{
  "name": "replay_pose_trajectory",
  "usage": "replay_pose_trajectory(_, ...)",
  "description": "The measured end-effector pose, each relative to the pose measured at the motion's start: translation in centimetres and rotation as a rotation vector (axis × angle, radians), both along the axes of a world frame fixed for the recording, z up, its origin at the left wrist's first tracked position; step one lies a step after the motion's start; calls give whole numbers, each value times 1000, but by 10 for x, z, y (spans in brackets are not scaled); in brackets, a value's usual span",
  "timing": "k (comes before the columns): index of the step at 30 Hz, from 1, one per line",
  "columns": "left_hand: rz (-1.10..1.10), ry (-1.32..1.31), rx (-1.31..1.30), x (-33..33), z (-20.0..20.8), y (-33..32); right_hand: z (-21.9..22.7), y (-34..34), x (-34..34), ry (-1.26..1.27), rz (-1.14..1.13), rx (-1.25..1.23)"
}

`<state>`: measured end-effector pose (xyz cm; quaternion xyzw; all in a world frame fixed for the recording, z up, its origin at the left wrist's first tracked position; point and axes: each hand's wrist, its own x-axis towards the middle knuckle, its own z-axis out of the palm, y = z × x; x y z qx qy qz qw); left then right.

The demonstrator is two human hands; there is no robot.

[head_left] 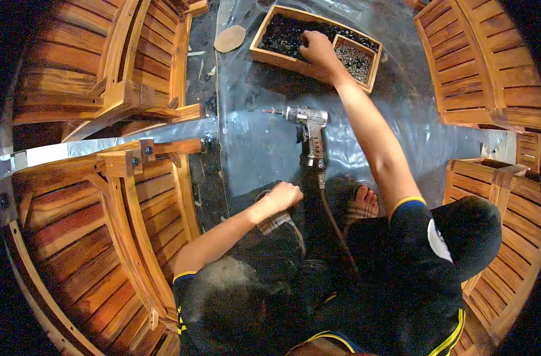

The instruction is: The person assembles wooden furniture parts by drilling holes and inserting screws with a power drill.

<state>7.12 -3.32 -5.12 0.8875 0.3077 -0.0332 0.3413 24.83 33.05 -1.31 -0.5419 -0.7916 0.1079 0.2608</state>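
My right hand point(319, 51) reaches over a shallow wooden box point(288, 63), fingers curled down over the small dark pieces point(282, 34) in its larger part. Whatever its fingertips pinch is hidden. A smaller compartment at the box's right end holds many small light metal pieces point(353, 62), which look like screws. Closed in a fist near my left knee, my left hand point(284, 196) shows nothing I can make out inside it. Between the hands a silver pneumatic driver point(309, 121) lies on the plastic sheet, its bit pointing left and a hose point(330, 216) running from its handle toward me.
Slatted wooden furniture pieces point(74, 237) stand along the left, with more slatted pieces point(490, 65) on the right. Grey plastic sheeting point(247, 154) covers the floor between them. A flat tan piece point(229, 38) lies left of the box. My bare foot point(365, 196) is near the hose.
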Motion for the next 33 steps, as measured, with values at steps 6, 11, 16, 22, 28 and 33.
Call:
replay_pose_trajectory(6, -92, 240, 7, 11, 2, -13, -32, -3, -11, -160, 9, 109)
replay_pose_trajectory(11, -22, 366, -71, 21, 15, -23, -32, -6, -17, -259, 103, 132)
replay_pose_trajectory(16, -31, 360, -13, 21, 26, -25, -35, -2, -20, -191, 36, 41)
replay_pose_trajectory(22, -28, 319, -44, 20, 25, -20, -35, -1, -14, -325, 97, 141)
replay_pose_trajectory(28, 3, 323, 4, 18, 17, -33, -27, -13, -22, -184, -9, 77)
replay_pose_trajectory(33, 5, 289, 58, 24, 9, -47, -22, -15, -17, -176, 8, 51)
